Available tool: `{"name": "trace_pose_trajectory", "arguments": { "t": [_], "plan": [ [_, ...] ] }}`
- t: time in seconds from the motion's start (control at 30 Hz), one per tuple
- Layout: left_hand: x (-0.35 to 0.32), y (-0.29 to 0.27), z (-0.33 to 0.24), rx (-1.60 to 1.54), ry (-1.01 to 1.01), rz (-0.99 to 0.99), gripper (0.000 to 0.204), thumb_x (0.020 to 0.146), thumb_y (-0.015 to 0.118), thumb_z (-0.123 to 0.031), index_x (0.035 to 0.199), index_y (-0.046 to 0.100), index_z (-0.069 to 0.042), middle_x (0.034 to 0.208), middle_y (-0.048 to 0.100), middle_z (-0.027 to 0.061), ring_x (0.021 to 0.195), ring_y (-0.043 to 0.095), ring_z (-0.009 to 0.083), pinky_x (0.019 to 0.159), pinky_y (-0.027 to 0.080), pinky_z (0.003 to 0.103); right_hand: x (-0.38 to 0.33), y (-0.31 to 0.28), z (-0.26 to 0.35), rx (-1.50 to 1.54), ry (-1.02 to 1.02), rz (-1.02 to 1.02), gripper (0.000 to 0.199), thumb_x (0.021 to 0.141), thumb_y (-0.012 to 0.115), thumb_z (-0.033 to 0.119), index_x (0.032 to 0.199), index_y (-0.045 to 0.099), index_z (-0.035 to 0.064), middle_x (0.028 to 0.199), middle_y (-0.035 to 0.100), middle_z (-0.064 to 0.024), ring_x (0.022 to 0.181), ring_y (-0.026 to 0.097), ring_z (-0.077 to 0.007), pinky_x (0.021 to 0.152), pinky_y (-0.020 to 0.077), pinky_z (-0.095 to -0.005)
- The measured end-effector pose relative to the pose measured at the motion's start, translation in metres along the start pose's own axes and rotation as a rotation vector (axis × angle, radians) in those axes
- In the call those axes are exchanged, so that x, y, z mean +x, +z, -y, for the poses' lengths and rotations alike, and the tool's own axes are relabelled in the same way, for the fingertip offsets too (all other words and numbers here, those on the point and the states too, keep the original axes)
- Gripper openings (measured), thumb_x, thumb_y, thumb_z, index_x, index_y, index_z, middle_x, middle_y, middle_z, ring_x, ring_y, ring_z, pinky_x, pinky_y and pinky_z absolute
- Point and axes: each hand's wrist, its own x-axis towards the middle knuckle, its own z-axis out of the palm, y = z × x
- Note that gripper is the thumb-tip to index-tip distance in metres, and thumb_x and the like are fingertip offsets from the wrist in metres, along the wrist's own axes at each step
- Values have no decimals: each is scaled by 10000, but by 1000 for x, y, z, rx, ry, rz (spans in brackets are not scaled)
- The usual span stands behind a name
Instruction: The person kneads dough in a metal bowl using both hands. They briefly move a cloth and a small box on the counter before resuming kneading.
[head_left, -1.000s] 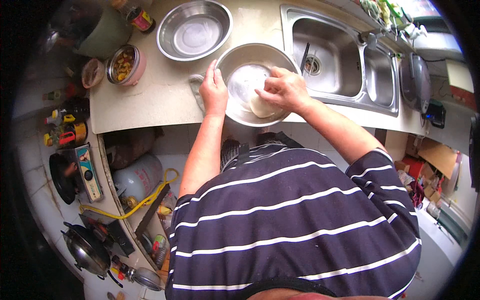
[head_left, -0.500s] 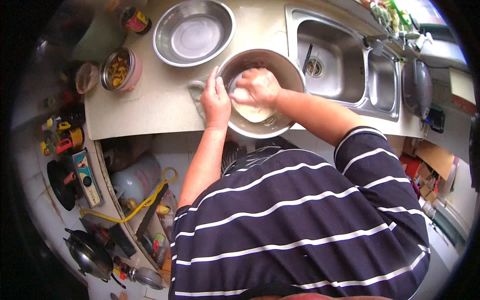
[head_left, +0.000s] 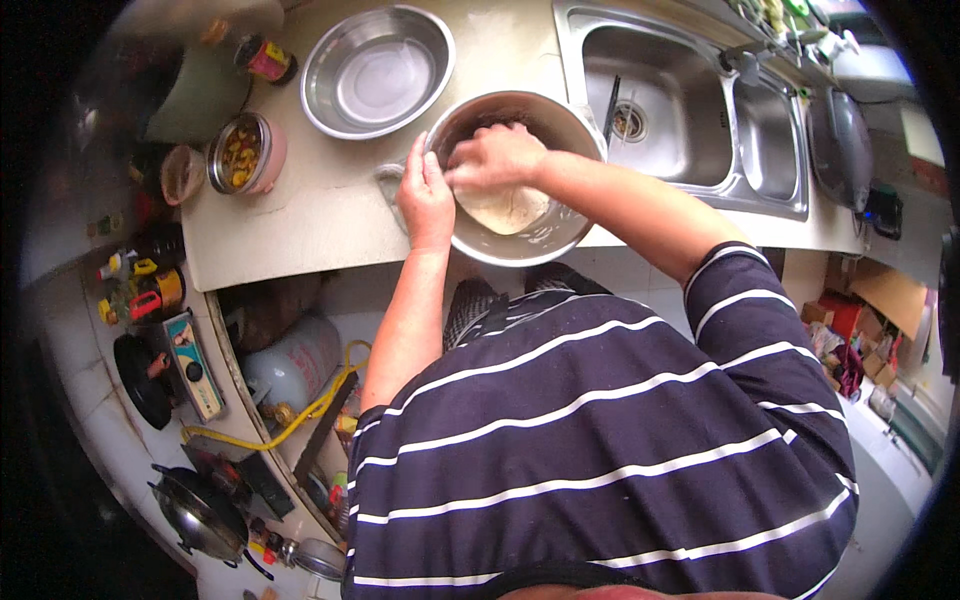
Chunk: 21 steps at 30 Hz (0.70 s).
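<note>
A deep metal pot point(head_left: 527, 262) stands at the counter's near edge with pale, wet-looking dough point(head_left: 508, 212) in its bottom. My left hand point(head_left: 427, 205) grips the pot's left rim, with the fingers along the side and the thumb at the edge. Inside the pot, my right hand point(head_left: 495, 158) is over the far-left part of the dough, its fingers curled and slightly blurred. The fingertips are partly hidden against the dough and the wall. A greyish cloth point(head_left: 390, 183) lies beside my left hand, partly covered by it.
Beyond the pot sits a wide steel basin point(head_left: 378, 75). A pink container of yellowish food point(head_left: 262, 155) and a dark jar point(head_left: 268, 60) stand to the left. At right is a double sink point(head_left: 655, 110) with a dark stick-like utensil point(head_left: 612, 105). A gas cylinder point(head_left: 290, 365) is under the counter.
My right hand has shifted left and away from me inside the pot, uncovering more dough. My left hand stays on the rim. The whole view has shifted slightly.
</note>
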Motion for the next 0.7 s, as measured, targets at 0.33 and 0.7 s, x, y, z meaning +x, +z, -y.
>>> {"name": "trace_pose_trajectory", "arguments": {
  "t": [0.33, 0.7],
  "plan": [
    [0, 0, -2, -13, -21, 27, 340, 1008, 494, -143, 1312, 584, -21, 1188, 667, 238, 1081, 665, 350, 904, 519, 403, 15, 43, -5, -129, -233, -347, 325, 781, 645, 498, 789, 728, 184, 842, 642, -54, 932, 602, -263, 806, 457, -491],
    [2, -6, -9, -12, -87, 41, 342, 1019, 498, -145, 1330, 591, -37, 1231, 672, 180, 1101, 656, 247, 942, 495, 348, 9, 26, 7, -108, -186, -315, 356, 802, 628, 479, 788, 729, 139, 855, 668, -82, 930, 622, -266, 831, 457, -449]
  ]
}}
